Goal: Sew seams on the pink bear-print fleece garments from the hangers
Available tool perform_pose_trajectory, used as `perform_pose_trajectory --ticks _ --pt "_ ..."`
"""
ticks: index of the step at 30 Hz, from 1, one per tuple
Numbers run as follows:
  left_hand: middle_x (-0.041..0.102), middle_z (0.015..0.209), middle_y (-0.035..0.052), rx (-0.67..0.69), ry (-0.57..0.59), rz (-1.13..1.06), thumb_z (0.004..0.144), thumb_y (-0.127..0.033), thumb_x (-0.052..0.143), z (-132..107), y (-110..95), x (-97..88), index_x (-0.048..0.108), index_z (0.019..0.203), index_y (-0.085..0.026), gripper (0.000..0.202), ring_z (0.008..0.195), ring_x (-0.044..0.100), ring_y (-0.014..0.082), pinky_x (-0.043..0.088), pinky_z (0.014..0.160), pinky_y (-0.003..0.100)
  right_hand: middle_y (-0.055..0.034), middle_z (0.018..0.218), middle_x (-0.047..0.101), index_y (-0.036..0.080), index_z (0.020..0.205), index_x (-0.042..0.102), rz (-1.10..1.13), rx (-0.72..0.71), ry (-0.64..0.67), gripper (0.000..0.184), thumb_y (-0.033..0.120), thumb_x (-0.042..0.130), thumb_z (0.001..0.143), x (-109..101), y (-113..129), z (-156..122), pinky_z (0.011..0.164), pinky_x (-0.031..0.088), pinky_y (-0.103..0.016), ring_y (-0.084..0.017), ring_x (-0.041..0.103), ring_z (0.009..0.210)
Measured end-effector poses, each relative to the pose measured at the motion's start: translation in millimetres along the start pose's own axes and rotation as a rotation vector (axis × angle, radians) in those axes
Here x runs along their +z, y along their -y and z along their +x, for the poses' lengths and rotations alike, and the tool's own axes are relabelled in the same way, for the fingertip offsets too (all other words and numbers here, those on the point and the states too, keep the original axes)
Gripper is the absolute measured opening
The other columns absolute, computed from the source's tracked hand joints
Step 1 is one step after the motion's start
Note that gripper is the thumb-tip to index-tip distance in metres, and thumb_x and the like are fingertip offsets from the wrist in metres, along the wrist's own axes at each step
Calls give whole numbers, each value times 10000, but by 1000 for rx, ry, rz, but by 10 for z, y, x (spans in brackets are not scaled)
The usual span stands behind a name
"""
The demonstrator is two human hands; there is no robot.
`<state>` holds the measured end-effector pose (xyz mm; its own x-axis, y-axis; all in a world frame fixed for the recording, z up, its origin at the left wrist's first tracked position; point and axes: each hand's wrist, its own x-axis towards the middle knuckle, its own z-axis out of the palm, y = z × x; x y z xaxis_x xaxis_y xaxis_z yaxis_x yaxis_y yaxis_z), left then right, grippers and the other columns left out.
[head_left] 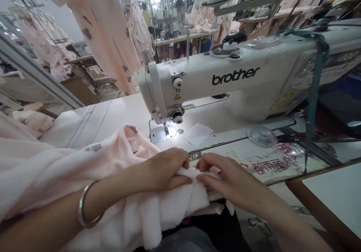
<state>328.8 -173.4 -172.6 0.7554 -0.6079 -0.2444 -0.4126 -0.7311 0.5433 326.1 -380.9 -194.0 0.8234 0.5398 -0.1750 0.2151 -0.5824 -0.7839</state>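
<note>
Pale pink plush fabric (107, 162) with small brown motifs lies across the left of the sewing table and drapes over its front edge. My left hand (166, 169), with a bangle on its wrist, pinches an edge of this fabric between thumb and fingers. Close beside it, my right hand (222, 177) grips the same edge, thumb below and fingers curled above. Both hands are in front of the white sewing machine (197, 79). Its lit needle and presser foot (166, 130) stand just beyond the fabric, which does not appear to be under the foot.
A scrap of white material (199, 133) lies on the machine bed. To its right are a clear round dish (262, 136) and a plastic-covered printed sheet (270, 163). A green strap (314, 94) hangs over the machine. Pink fabric (104, 30) hangs behind on the left.
</note>
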Motion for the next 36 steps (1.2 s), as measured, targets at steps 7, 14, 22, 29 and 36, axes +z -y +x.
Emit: perform_pose_trajectory --ticks 7,14,22,29,36 --pt "606 937 20 -290 168 -348 767 -629 558 -214 196 -312 579 1064 -235 494 602 557 121 394 525 229 2 687 632 181 763 485 356 25 352 167 308 564 837 -149 166 438 458 346 -195 -88 490 517" --pt "571 757 -6 -251 149 -454 832 -592 492 -176 274 -269 634 952 -195 439 614 524 97 405 521 184 36 576 589 182 739 471 361 42 396 113 223 567 784 -224 249 539 374 240 -154 -46 357 417" --pt "550 764 -18 -408 162 -616 786 -648 498 -213 157 -206 576 1003 -231 477 328 473 67 328 289 167 33 579 606 186 723 480 331 44 364 76 187 532 779 -271 255 461 383 227 -164 -58 359 436" --pt "491 699 -47 -512 -14 -520 806 -450 539 -205 -131 -213 600 925 -234 253 335 444 58 367 252 160 6 847 610 184 846 540 411 -31 270 61 189 585 805 -231 92 337 699 429 -229 -136 571 834" --pt "499 646 -42 -447 -96 -543 814 -448 526 -215 -84 -168 630 914 -214 276 317 437 60 330 221 145 5 737 590 176 906 594 399 44 255 176 344 594 853 -133 88 305 631 415 -237 -129 565 702"
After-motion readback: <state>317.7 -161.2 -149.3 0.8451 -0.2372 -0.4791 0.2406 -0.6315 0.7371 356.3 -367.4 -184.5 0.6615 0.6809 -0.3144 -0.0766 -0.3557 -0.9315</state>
